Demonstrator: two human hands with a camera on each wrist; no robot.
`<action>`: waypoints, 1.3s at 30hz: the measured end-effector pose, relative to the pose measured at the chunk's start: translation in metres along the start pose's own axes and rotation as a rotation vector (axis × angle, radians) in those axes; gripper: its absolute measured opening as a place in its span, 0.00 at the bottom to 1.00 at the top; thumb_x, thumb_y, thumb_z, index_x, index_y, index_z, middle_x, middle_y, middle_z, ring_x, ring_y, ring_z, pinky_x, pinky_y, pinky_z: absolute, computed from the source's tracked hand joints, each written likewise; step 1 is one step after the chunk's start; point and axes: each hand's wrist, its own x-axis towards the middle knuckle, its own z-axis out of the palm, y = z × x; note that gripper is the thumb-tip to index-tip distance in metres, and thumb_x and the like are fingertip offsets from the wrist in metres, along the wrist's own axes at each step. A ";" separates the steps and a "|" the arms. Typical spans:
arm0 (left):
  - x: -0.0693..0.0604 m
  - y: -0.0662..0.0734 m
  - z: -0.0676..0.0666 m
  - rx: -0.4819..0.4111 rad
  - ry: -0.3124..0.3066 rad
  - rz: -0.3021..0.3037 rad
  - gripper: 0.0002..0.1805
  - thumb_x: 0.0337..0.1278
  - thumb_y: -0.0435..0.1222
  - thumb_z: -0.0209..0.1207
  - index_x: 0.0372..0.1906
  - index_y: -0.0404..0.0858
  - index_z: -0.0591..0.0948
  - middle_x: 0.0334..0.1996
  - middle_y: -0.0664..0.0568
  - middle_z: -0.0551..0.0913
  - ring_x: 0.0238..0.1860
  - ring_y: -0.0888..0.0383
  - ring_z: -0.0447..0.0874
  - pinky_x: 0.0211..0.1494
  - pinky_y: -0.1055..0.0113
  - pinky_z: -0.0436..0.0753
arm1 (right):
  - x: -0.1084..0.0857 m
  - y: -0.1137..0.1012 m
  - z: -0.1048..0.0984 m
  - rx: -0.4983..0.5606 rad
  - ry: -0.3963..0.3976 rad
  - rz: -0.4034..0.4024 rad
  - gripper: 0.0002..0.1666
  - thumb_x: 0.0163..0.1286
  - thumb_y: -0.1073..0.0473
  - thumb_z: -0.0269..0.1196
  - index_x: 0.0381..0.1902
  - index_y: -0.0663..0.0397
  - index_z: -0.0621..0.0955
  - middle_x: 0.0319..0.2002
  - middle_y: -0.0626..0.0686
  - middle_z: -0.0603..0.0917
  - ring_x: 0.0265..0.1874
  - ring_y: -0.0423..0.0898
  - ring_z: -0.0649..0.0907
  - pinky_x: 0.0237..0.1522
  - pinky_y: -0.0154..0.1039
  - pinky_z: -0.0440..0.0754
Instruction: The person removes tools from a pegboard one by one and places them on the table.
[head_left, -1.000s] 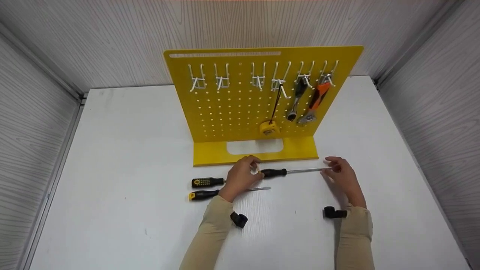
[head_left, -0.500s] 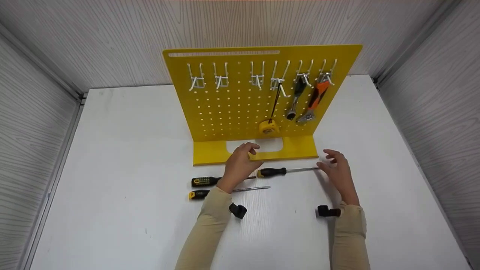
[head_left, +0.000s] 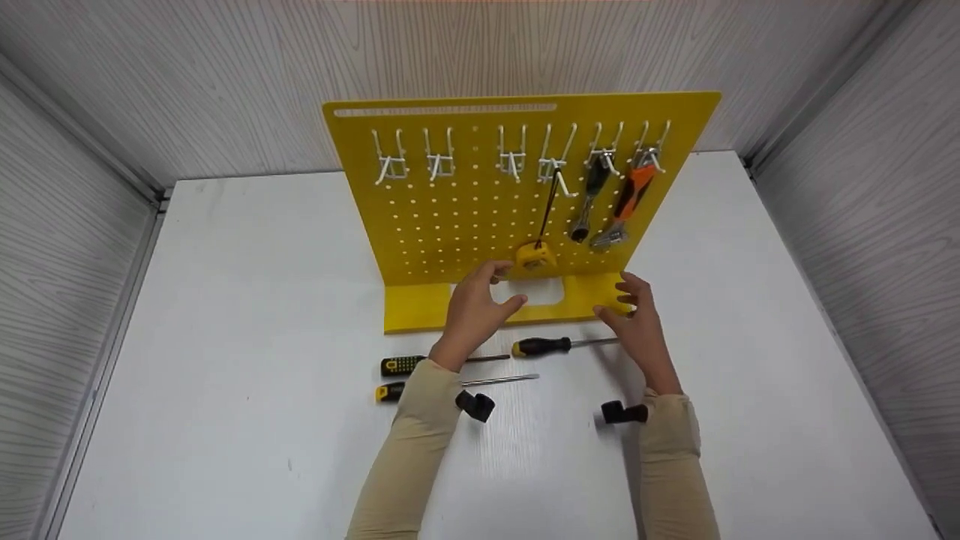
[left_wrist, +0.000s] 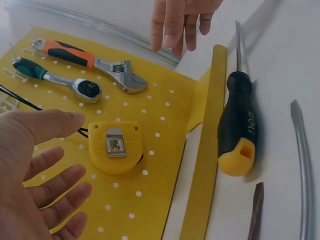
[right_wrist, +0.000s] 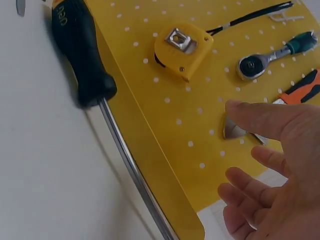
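Observation:
A yellow tape measure hangs by a black cord from a hook on the yellow pegboard. My left hand is raised in front of the board, just left of the tape measure, fingers relaxed and holding nothing. In front of the board's right end, my right hand hovers with fingers spread and nothing in them. Below the hands, a black-and-yellow screwdriver lies along the base's front edge. Two more screwdrivers, one with a studded handle and one with a smooth handle, lie partly hidden by my left arm.
A ratchet wrench and an orange-handled adjustable wrench hang on the right hooks. Three hooks on the left, such as the leftmost hook, hold nothing. Wood-grain panels enclose the white table.
Both hands have left the upper screwdriver, which stays on the table. My left hand has moved up toward the board; my right hand has moved up and left.

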 end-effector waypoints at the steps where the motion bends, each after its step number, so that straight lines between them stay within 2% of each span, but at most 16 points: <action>1: 0.001 0.001 -0.002 -0.004 0.005 0.002 0.30 0.56 0.43 0.65 0.63 0.42 0.72 0.57 0.45 0.78 0.59 0.45 0.74 0.59 0.51 0.75 | 0.001 -0.002 0.003 0.017 -0.009 0.005 0.46 0.66 0.53 0.64 0.74 0.52 0.52 0.68 0.61 0.63 0.64 0.57 0.66 0.66 0.51 0.63; 6: 0.006 0.008 -0.009 0.001 0.020 0.014 0.31 0.56 0.42 0.65 0.64 0.41 0.71 0.59 0.46 0.77 0.60 0.46 0.74 0.60 0.50 0.74 | 0.003 -0.010 0.017 0.063 -0.047 0.019 0.53 0.64 0.49 0.66 0.75 0.48 0.46 0.70 0.60 0.60 0.65 0.56 0.66 0.68 0.52 0.64; 9: 0.010 0.012 -0.013 0.008 0.025 0.014 0.31 0.56 0.43 0.65 0.64 0.41 0.71 0.59 0.47 0.77 0.60 0.47 0.74 0.60 0.52 0.75 | 0.003 -0.013 0.025 0.072 -0.059 0.011 0.54 0.64 0.49 0.66 0.75 0.48 0.44 0.70 0.60 0.59 0.66 0.56 0.66 0.69 0.52 0.63; 15: 0.017 0.020 -0.015 -0.001 0.029 0.032 0.31 0.57 0.45 0.65 0.65 0.42 0.71 0.59 0.47 0.76 0.60 0.51 0.74 0.61 0.53 0.74 | 0.002 -0.016 0.038 0.105 -0.081 -0.050 0.57 0.63 0.51 0.67 0.76 0.47 0.42 0.70 0.63 0.57 0.67 0.58 0.65 0.68 0.54 0.63; 19: 0.023 0.025 -0.014 -0.007 0.034 0.029 0.31 0.57 0.45 0.64 0.65 0.42 0.71 0.60 0.48 0.76 0.61 0.52 0.73 0.62 0.54 0.73 | 0.003 -0.018 0.047 0.078 -0.118 -0.041 0.60 0.61 0.49 0.69 0.75 0.46 0.41 0.72 0.62 0.54 0.69 0.58 0.63 0.70 0.53 0.62; 22: 0.028 0.029 -0.013 -0.036 0.034 0.029 0.30 0.57 0.44 0.64 0.64 0.43 0.72 0.60 0.48 0.76 0.62 0.51 0.72 0.63 0.54 0.73 | 0.005 -0.020 0.053 0.048 -0.132 -0.022 0.62 0.60 0.49 0.70 0.75 0.46 0.40 0.73 0.62 0.53 0.70 0.58 0.62 0.71 0.52 0.62; 26: 0.034 0.033 -0.012 -0.121 0.027 0.022 0.29 0.57 0.44 0.65 0.63 0.44 0.72 0.60 0.50 0.76 0.61 0.52 0.72 0.62 0.56 0.73 | 0.009 -0.024 0.059 0.056 -0.141 -0.014 0.63 0.58 0.49 0.70 0.75 0.46 0.39 0.73 0.62 0.54 0.70 0.58 0.63 0.71 0.51 0.62; 29: 0.038 0.038 -0.012 -0.172 0.015 0.017 0.29 0.57 0.43 0.65 0.63 0.45 0.72 0.60 0.51 0.76 0.61 0.52 0.72 0.62 0.56 0.73 | 0.011 -0.027 0.063 0.102 -0.157 -0.016 0.63 0.58 0.49 0.71 0.75 0.44 0.39 0.72 0.63 0.54 0.70 0.58 0.63 0.70 0.51 0.64; 32: 0.041 0.043 -0.012 -0.182 -0.006 0.020 0.29 0.58 0.43 0.64 0.65 0.45 0.71 0.61 0.52 0.76 0.62 0.53 0.72 0.63 0.56 0.73 | 0.012 -0.029 0.066 0.156 -0.172 -0.016 0.63 0.58 0.51 0.71 0.75 0.43 0.39 0.72 0.64 0.54 0.70 0.58 0.63 0.69 0.52 0.66; 39: 0.046 0.051 -0.021 -0.119 -0.079 0.030 0.32 0.61 0.44 0.61 0.69 0.48 0.66 0.65 0.53 0.73 0.67 0.55 0.70 0.67 0.56 0.71 | 0.013 -0.034 0.076 0.295 -0.186 -0.003 0.61 0.61 0.54 0.69 0.75 0.42 0.38 0.72 0.64 0.56 0.70 0.59 0.64 0.69 0.52 0.65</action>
